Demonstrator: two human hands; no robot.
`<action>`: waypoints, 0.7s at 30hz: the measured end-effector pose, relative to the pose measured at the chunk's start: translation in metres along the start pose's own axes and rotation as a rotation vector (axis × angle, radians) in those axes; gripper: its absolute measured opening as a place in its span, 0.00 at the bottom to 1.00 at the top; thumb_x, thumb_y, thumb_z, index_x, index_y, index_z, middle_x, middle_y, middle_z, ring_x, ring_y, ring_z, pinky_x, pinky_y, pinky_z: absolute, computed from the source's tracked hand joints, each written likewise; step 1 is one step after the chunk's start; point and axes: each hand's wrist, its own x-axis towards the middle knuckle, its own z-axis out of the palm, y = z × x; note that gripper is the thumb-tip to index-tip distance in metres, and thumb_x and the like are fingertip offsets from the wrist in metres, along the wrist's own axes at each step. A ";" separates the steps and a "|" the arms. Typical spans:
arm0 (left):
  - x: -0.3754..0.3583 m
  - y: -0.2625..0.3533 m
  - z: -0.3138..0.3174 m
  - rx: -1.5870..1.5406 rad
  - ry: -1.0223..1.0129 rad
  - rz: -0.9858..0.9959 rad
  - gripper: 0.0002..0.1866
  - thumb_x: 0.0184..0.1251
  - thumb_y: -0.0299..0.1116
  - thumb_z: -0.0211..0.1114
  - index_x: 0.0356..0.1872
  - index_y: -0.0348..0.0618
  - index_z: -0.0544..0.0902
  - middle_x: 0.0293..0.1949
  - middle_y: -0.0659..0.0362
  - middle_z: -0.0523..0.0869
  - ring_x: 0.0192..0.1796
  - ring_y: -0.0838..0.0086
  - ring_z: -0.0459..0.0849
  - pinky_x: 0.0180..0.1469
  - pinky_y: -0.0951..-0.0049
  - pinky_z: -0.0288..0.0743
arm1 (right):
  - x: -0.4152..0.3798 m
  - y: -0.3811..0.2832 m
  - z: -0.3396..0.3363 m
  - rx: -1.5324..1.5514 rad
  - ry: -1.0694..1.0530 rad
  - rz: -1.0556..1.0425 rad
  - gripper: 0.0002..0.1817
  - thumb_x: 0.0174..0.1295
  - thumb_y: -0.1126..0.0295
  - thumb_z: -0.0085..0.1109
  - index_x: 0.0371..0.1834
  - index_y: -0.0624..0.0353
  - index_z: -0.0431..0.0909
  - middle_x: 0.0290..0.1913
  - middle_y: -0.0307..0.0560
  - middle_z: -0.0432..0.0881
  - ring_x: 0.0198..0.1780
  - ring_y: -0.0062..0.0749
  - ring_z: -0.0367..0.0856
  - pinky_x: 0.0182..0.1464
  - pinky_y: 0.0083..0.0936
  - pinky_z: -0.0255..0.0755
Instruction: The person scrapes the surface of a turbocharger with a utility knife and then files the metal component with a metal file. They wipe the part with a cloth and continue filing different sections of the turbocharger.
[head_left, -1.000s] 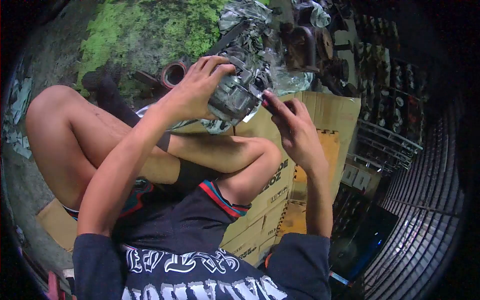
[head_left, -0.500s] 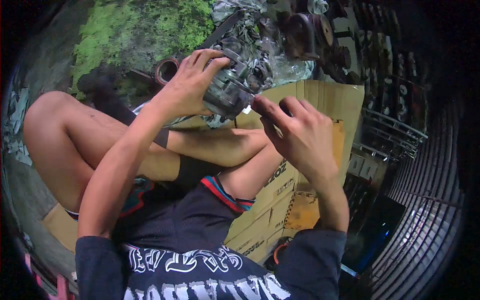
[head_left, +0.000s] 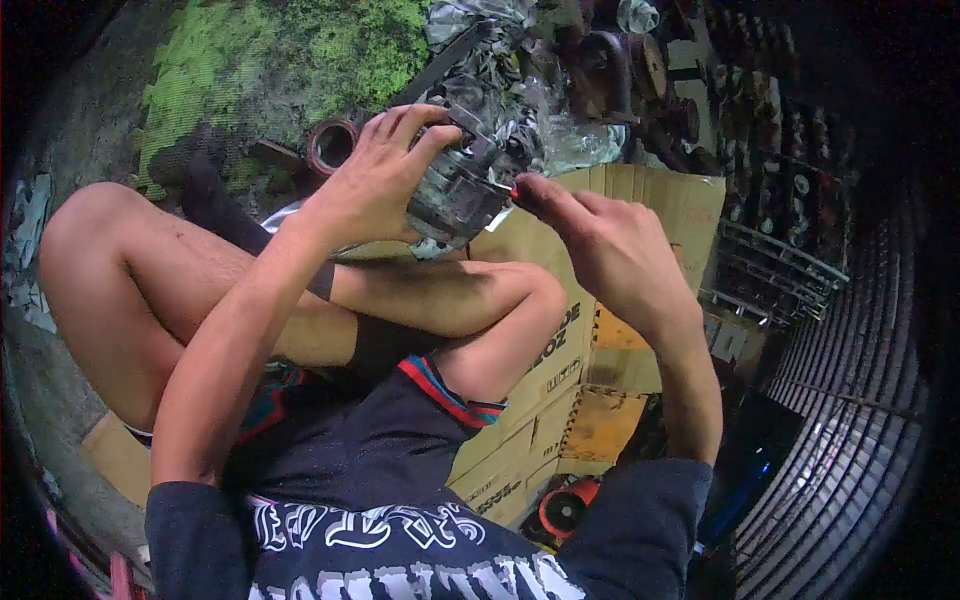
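My left hand (head_left: 385,165) is closed around a grey metal part (head_left: 452,200), a rounded housing with slots that looks like an alternator, held tilted above my crossed legs. My thumb and fingers span its upper side. From the right, my right hand (head_left: 605,235) is curled around a small screwdriver (head_left: 515,191). Only a bit of red and a thin bright shaft show, the rest hidden inside my fingers. The shaft's tip points at the housing's right side and overlaps its edge in this view.
Flattened cardboard (head_left: 650,205) lies under and right of my legs. Behind the part are crumpled plastic bags (head_left: 490,70), a brown tape roll (head_left: 331,145) and rusty round metal parts (head_left: 645,70). A green mat (head_left: 280,70) covers the upper left floor. An orange round object (head_left: 565,508) sits near my right elbow.
My right hand has turned, its back now facing up and its fingers more curled, and its wrist has shifted right. The red and the thin shaft now show. My left hand keeps its grip.
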 end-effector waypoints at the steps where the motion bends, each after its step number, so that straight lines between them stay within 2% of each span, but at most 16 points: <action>1: 0.000 0.000 0.000 0.006 0.008 0.010 0.61 0.27 0.29 0.90 0.74 0.50 0.70 0.75 0.50 0.68 0.80 0.47 0.65 0.83 0.46 0.62 | -0.001 -0.002 0.001 0.009 -0.010 0.012 0.31 0.69 0.78 0.58 0.75 0.43 0.79 0.46 0.52 0.91 0.42 0.55 0.90 0.41 0.46 0.83; 4: 0.000 0.000 0.000 0.021 -0.010 0.012 0.61 0.27 0.29 0.90 0.74 0.50 0.70 0.75 0.50 0.69 0.80 0.46 0.65 0.83 0.46 0.61 | -0.001 -0.009 0.000 -0.066 -0.105 0.074 0.31 0.71 0.76 0.60 0.77 0.40 0.77 0.41 0.52 0.89 0.39 0.53 0.89 0.39 0.45 0.83; 7: -0.001 0.000 0.000 0.026 -0.012 0.020 0.62 0.26 0.30 0.90 0.75 0.50 0.70 0.76 0.49 0.69 0.81 0.47 0.65 0.83 0.46 0.60 | -0.005 -0.007 0.012 -0.054 -0.032 0.041 0.32 0.73 0.72 0.62 0.79 0.36 0.75 0.37 0.49 0.86 0.37 0.50 0.88 0.38 0.44 0.82; 11: -0.002 -0.002 0.001 0.028 -0.037 0.017 0.63 0.25 0.32 0.90 0.75 0.48 0.69 0.77 0.49 0.67 0.82 0.44 0.62 0.85 0.46 0.59 | -0.007 -0.013 0.023 -0.075 -0.001 0.036 0.32 0.74 0.71 0.63 0.80 0.36 0.74 0.38 0.47 0.84 0.37 0.47 0.88 0.38 0.43 0.82; 16: -0.003 -0.002 0.004 0.025 -0.003 0.035 0.61 0.26 0.31 0.90 0.75 0.49 0.71 0.76 0.50 0.69 0.81 0.47 0.64 0.83 0.46 0.60 | -0.005 -0.014 0.042 -0.013 0.116 -0.011 0.34 0.73 0.73 0.64 0.82 0.38 0.73 0.41 0.47 0.83 0.37 0.47 0.87 0.39 0.42 0.82; 21: -0.003 -0.003 0.002 0.028 -0.027 0.028 0.62 0.26 0.31 0.90 0.75 0.49 0.69 0.76 0.50 0.68 0.81 0.45 0.63 0.84 0.46 0.60 | -0.003 -0.008 0.040 0.063 0.111 0.018 0.33 0.73 0.72 0.64 0.80 0.36 0.75 0.39 0.47 0.83 0.36 0.47 0.87 0.37 0.42 0.81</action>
